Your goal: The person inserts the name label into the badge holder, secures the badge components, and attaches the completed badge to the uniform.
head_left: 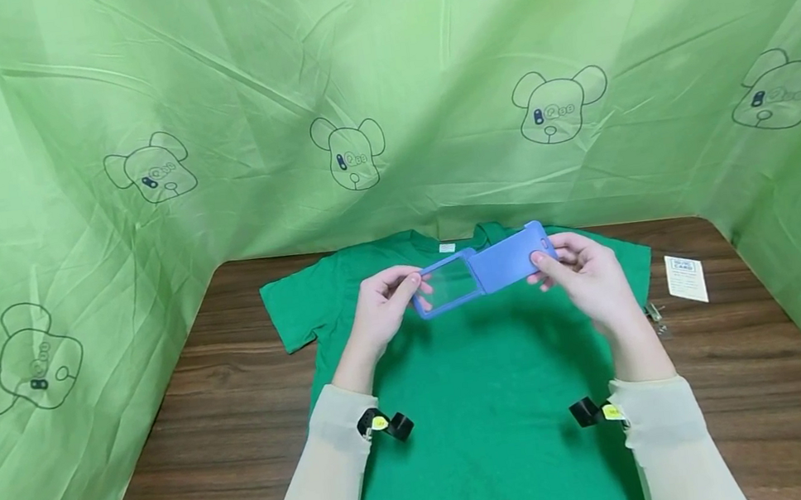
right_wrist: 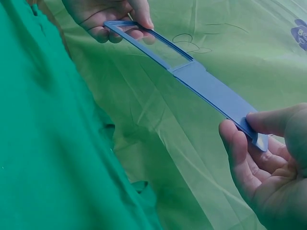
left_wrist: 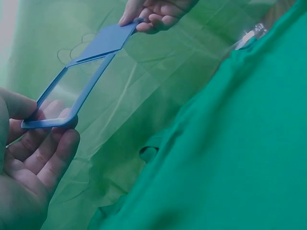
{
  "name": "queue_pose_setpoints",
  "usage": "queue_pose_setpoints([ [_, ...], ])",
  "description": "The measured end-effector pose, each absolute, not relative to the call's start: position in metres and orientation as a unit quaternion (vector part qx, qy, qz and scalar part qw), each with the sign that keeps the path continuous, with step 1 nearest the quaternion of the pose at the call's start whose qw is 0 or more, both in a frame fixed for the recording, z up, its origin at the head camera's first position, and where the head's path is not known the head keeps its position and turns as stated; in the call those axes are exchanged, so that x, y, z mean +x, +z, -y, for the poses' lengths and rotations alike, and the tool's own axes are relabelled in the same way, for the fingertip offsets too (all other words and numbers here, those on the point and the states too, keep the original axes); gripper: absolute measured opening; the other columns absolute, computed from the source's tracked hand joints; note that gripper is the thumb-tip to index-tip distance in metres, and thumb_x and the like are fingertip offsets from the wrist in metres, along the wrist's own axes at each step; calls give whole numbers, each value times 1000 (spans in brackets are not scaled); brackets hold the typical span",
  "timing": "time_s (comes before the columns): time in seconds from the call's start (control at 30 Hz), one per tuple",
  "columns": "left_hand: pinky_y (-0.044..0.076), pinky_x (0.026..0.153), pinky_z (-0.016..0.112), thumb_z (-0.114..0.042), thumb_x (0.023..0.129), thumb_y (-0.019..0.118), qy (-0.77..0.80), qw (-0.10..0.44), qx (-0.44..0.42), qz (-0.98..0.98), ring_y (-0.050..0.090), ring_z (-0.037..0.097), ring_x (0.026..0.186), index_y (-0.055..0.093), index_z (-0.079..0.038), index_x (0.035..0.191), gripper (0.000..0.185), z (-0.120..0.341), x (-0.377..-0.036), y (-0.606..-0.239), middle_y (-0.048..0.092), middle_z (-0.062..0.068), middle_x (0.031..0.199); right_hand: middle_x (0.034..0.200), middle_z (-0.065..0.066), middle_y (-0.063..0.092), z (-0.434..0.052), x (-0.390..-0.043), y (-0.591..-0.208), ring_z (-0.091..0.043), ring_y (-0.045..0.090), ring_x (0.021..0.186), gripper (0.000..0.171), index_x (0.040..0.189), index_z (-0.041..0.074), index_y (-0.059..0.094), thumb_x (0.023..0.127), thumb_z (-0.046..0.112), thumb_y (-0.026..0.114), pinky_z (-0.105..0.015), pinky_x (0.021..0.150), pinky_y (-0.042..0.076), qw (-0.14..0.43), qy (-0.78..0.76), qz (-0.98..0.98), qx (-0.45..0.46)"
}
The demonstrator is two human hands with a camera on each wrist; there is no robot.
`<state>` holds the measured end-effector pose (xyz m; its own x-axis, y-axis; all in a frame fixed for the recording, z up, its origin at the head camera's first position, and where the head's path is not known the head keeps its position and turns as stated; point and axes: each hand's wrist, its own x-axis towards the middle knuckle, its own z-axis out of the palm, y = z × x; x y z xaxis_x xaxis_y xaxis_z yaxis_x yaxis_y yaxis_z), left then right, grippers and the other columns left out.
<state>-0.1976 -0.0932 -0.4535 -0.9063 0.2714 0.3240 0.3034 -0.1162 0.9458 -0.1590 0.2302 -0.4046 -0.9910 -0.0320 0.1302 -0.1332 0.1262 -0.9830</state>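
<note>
A blue card holder (head_left: 503,262) is held up over a green T-shirt (head_left: 478,390) laid out on the table. One half is a frame around a clear window (right_wrist: 168,51); the other is a solid blue panel (left_wrist: 106,42), extended end to end with it. My left hand (head_left: 382,300) pinches the outer end of the windowed frame, thumb on top and fingers showing through the clear part. With thumb and fingers, my right hand (head_left: 586,270) grips the slotted outer end of the panel. The holder slants upward toward the right in the head view.
To the right of the shirt, a small printed white card (head_left: 686,278) lies on the dark wooden table (head_left: 756,398). Small metal pieces (head_left: 654,314) lie beside the shirt's right sleeve. Light green fabric walls (head_left: 421,47) with bear-head drawings enclose the back and sides.
</note>
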Motion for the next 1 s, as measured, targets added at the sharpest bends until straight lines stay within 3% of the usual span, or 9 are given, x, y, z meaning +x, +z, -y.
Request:
queue_pose_setpoints([
  [0.17, 65, 75, 43, -4, 112, 61, -716, 19, -213, 665, 75, 37, 72, 69, 21, 118, 27, 94, -198, -453, 70, 42, 99, 94, 1, 81, -232, -158, -404, -12, 78, 78, 33, 129, -6, 66, 107, 17, 74, -25, 71, 62, 49, 667, 741, 55],
  [0.43, 64, 73, 40, -4, 112, 61, -720, 26, -212, 660, 75, 16, 71, 70, 19, 118, 26, 95, -198, -454, 73, 35, 97, 92, -1, 81, -236, -158, -404, -12, 78, 76, 26, 123, -5, 68, 106, 13, 75, -25, 68, 62, 70, 688, 720, 62],
  [0.57, 65, 74, 41, -4, 112, 60, -720, 29, -210, 661, 76, 15, 72, 69, 20, 119, 26, 95, -199, -455, 73, 36, 99, 91, 0, 81, -238, -158, -403, -12, 77, 74, 23, 122, -6, 69, 105, 10, 75, -24, 66, 60, 87, 690, 716, 67],
  [0.8, 65, 74, 40, -4, 112, 60, -725, 29, -203, 657, 77, 17, 73, 68, 19, 122, 26, 96, -199, -456, 78, 24, 97, 90, 3, 79, -241, -156, -401, -14, 67, 71, 25, 122, -3, 72, 105, 15, 76, -22, 66, 59, 100, 665, 739, 49],
  [1.0, 63, 72, 33, -6, 112, 60, -728, 29, -201, 655, 77, 15, 75, 68, 19, 124, 28, 95, -198, -456, 75, 31, 101, 91, 2, 77, -241, -157, -402, -14, 64, 71, 28, 124, -5, 71, 105, 16, 76, -21, 66, 58, 96, 656, 747, 46],
])
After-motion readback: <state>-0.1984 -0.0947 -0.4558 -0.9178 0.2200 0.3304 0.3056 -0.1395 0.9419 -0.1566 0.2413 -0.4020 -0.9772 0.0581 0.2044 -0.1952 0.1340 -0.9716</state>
